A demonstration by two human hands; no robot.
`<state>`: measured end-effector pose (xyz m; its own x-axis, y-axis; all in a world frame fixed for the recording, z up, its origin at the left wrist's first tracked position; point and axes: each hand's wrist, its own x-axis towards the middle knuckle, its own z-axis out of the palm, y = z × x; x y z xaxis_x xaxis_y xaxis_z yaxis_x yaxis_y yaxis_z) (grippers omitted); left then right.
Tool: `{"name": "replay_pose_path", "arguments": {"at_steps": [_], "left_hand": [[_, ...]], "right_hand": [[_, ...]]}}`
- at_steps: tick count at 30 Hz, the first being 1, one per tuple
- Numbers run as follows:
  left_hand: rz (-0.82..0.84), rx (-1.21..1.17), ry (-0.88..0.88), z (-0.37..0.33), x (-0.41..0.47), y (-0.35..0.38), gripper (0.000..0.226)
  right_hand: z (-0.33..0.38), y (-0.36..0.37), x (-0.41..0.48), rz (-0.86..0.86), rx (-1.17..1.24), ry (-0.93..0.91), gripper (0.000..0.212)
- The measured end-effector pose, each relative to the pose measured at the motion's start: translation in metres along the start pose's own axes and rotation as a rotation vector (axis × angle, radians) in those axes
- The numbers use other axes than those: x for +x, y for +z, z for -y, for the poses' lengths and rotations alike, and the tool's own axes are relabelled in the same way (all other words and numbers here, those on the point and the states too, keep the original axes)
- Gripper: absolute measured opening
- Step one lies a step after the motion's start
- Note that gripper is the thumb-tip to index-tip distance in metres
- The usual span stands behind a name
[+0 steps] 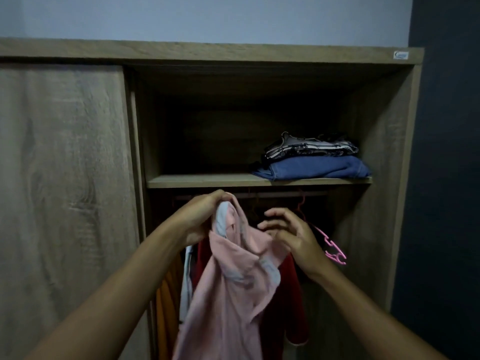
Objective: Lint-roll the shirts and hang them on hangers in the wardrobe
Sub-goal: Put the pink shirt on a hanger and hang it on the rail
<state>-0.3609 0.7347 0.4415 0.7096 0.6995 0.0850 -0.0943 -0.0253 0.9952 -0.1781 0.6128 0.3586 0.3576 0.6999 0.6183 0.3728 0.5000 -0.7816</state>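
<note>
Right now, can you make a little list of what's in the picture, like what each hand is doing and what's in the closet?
left hand: pinching the top of the pink shirt, holding it up
right hand: open, fingers spread beside the shirt
pink hanger: empty, on the rail, right of the hands
shelf: folded blue garment with a patterned one on top
already hanging: red garment, orange garment
wardrobe door: slid to the left

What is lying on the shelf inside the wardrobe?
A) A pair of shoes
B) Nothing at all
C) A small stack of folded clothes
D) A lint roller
C: at the right end of the shelf lies a folded blue garment with a black-and-white patterned one on top.
</note>
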Motion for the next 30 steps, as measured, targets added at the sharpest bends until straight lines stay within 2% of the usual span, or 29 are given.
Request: {"name": "replay_pose_path", "arguments": {"at_steps": [2,6,8,11,13,17,19,21,25,28,30], "left_hand": [[-0.015,0.041,-0.033,0.009,0.002,0.002,0.019],[0.024,0.153,-0.027,0.018,0.006,0.000,0.029],[0.032,0.188,-0.006,0.018,0.007,0.001,0.031],[0.035,0.252,0.039,0.019,0.007,0.003,0.037],[0.041,0.298,0.087,0.019,0.006,0.002,0.037],[0.073,0.378,0.245,0.024,0.006,-0.011,0.027],[0.067,0.500,0.396,0.028,0.005,-0.025,0.017],[0.078,0.600,0.460,0.033,0.001,-0.042,0.012],[0.202,0.669,0.359,0.053,0.003,-0.069,0.017],[0.202,0.728,0.277,0.066,0.009,-0.078,0.034],[0.188,0.681,0.210,0.074,0.014,-0.082,0.029]], "right_hand": [[0.006,0.005,0.000,-0.076,-0.015,0.009,0.033],[0.014,0.020,-0.005,-0.205,-0.287,-0.072,0.024],[0.010,0.029,-0.008,-0.198,-0.457,-0.084,0.026],[0.001,0.039,-0.008,-0.100,-0.695,-0.031,0.038],[-0.001,0.043,-0.005,-0.046,-0.792,-0.015,0.037],[0.000,0.036,0.008,0.003,-0.802,-0.047,0.039],[0.003,0.029,0.015,-0.030,-0.727,-0.099,0.033],[0.009,0.019,0.022,-0.100,-0.661,-0.155,0.025],[0.023,0.010,0.030,-0.198,-0.683,-0.240,0.025],[0.028,0.010,0.034,-0.199,-0.681,-0.246,0.027],[0.031,0.008,0.037,-0.194,-0.689,-0.242,0.027]]}}
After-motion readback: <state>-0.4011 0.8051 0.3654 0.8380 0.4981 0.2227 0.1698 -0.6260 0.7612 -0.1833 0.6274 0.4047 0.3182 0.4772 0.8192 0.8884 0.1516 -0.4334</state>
